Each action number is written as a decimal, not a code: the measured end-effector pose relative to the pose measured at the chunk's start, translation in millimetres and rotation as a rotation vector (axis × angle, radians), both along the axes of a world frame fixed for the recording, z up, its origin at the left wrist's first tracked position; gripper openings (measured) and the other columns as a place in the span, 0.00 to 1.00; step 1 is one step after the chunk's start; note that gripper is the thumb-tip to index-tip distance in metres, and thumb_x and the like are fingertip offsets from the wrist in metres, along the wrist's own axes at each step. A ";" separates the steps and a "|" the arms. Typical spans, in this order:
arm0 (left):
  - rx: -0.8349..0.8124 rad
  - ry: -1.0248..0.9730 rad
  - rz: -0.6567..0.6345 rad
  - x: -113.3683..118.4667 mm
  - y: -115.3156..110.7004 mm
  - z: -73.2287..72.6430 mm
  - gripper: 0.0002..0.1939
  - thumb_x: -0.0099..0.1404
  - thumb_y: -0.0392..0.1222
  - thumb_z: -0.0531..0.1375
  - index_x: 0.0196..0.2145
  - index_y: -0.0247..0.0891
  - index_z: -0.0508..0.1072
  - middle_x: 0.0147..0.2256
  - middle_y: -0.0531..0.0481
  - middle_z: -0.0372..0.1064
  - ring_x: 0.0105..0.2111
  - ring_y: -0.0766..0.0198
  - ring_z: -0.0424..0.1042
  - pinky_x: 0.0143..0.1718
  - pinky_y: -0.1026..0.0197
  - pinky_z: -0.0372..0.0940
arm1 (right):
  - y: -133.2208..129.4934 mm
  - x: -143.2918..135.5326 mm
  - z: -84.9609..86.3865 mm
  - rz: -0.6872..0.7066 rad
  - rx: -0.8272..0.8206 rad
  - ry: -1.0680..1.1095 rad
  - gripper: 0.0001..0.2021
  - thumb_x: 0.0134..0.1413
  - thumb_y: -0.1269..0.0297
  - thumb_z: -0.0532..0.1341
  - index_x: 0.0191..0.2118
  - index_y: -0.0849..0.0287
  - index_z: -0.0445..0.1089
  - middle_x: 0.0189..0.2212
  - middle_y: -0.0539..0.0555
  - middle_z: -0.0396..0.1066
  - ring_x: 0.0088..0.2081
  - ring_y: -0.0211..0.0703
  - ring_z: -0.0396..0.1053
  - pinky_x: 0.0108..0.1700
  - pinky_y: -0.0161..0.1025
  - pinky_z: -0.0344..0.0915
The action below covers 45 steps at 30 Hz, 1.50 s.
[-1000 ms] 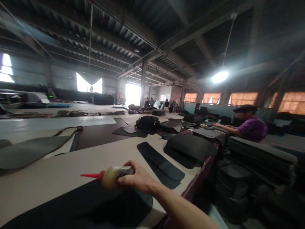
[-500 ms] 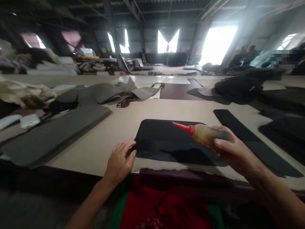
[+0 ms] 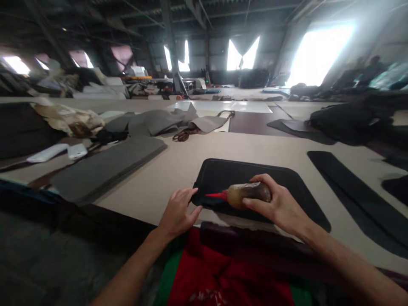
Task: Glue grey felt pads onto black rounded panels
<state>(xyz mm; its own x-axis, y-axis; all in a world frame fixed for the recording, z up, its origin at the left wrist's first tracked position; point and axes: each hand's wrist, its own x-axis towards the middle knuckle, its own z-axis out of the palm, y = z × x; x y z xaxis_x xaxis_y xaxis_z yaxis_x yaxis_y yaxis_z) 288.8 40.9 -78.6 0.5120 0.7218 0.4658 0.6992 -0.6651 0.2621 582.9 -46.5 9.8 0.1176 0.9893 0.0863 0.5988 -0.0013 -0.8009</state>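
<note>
A rounded black panel (image 3: 280, 180) with a stitched-looking border lies flat on the table. My right hand (image 3: 277, 202) is wrapped round a glue bottle (image 3: 237, 195), yellowish and partly see-through, with a red pointed nozzle (image 3: 216, 195). The bottle is tipped almost level over the panel, its nozzle pointing left toward the panel's near left corner. I cannot tell whether the tip touches the panel. At that corner my left hand (image 3: 181, 212) rests its fingertips on the edge, thumb and fingers apart.
The beige table (image 3: 137, 180) has a stack of grey sheets (image 3: 111, 168) on the left and a long black strip (image 3: 357, 197) on the right. Grey material scraps (image 3: 159, 123) lie beyond. A dark roll (image 3: 242, 238) runs along the near edge. Black material (image 3: 344, 119) is heaped far right.
The bottle in my right hand has moved left and down toward the panel's near left corner. My left hand stays at that corner. The view has turned slightly left.
</note>
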 end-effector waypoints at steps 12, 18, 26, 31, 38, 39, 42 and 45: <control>-0.046 -0.070 0.052 -2.0 0.9 -7.4 0.27 0.63 0.41 0.65 0.57 0.38 0.63 0.55 0.43 0.70 0.55 0.52 0.69 0.65 0.36 0.55 | 34.3 -31.4 -9.8 0.064 0.074 -0.151 0.18 0.50 0.51 0.66 0.43 0.53 0.66 0.31 0.48 0.70 0.32 0.43 0.66 0.35 0.40 0.61; -0.047 -0.075 0.054 -1.3 1.0 -7.6 0.26 0.63 0.40 0.64 0.57 0.38 0.63 0.54 0.43 0.70 0.54 0.52 0.69 0.64 0.38 0.57 | 42.4 -39.0 -10.3 0.120 0.128 -0.233 0.17 0.52 0.53 0.65 0.43 0.55 0.65 0.34 0.51 0.70 0.34 0.44 0.67 0.36 0.40 0.61; -0.052 -0.070 0.072 -1.0 1.5 -7.5 0.25 0.63 0.41 0.64 0.56 0.36 0.65 0.53 0.43 0.71 0.53 0.52 0.70 0.64 0.41 0.58 | 51.2 -49.7 -5.7 0.149 0.132 -0.291 0.15 0.52 0.56 0.65 0.43 0.55 0.65 0.36 0.50 0.69 0.35 0.43 0.66 0.37 0.40 0.59; -0.050 -0.066 0.080 -0.6 2.1 -8.3 0.25 0.63 0.41 0.65 0.56 0.37 0.65 0.53 0.44 0.71 0.53 0.53 0.69 0.64 0.41 0.58 | 53.8 -53.0 -1.9 0.145 0.126 -0.343 0.13 0.52 0.57 0.64 0.41 0.55 0.65 0.35 0.50 0.68 0.33 0.42 0.65 0.36 0.39 0.58; -0.049 -0.077 0.096 2.9 1.5 -3.8 0.21 0.65 0.40 0.64 0.54 0.36 0.67 0.50 0.45 0.72 0.50 0.54 0.71 0.62 0.41 0.61 | 58.1 -55.2 3.9 0.160 0.095 -0.397 0.12 0.53 0.59 0.63 0.41 0.55 0.64 0.35 0.50 0.69 0.33 0.43 0.65 0.35 0.39 0.55; -0.048 -0.076 0.099 3.2 1.8 -3.5 0.20 0.65 0.40 0.64 0.53 0.36 0.68 0.49 0.45 0.73 0.50 0.53 0.71 0.62 0.41 0.62 | 58.9 -55.4 5.0 0.165 0.096 -0.411 0.12 0.53 0.59 0.63 0.41 0.55 0.63 0.35 0.50 0.69 0.33 0.43 0.65 0.35 0.39 0.54; -0.043 -0.083 0.101 3.4 3.1 -3.9 0.18 0.65 0.39 0.64 0.52 0.36 0.69 0.49 0.45 0.73 0.49 0.53 0.71 0.61 0.42 0.63 | 61.8 -57.2 9.1 0.185 0.110 -0.466 0.12 0.53 0.59 0.62 0.40 0.56 0.62 0.35 0.51 0.68 0.33 0.44 0.65 0.34 0.39 0.53; -0.059 -0.085 0.105 2.7 3.7 -4.7 0.18 0.65 0.40 0.64 0.52 0.37 0.69 0.49 0.45 0.73 0.49 0.53 0.71 0.61 0.42 0.62 | 64.0 -60.1 14.0 0.196 0.121 -0.514 0.12 0.53 0.58 0.62 0.40 0.56 0.61 0.36 0.52 0.69 0.34 0.45 0.66 0.34 0.39 0.52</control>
<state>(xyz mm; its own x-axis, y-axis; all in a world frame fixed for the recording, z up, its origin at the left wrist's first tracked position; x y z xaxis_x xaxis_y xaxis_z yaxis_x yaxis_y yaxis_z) 291.4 44.6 -83.3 0.3928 0.7968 0.4592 0.7376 -0.5712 0.3601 522.8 17.4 23.8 -0.1547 0.9678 0.1984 0.8917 0.2233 -0.3937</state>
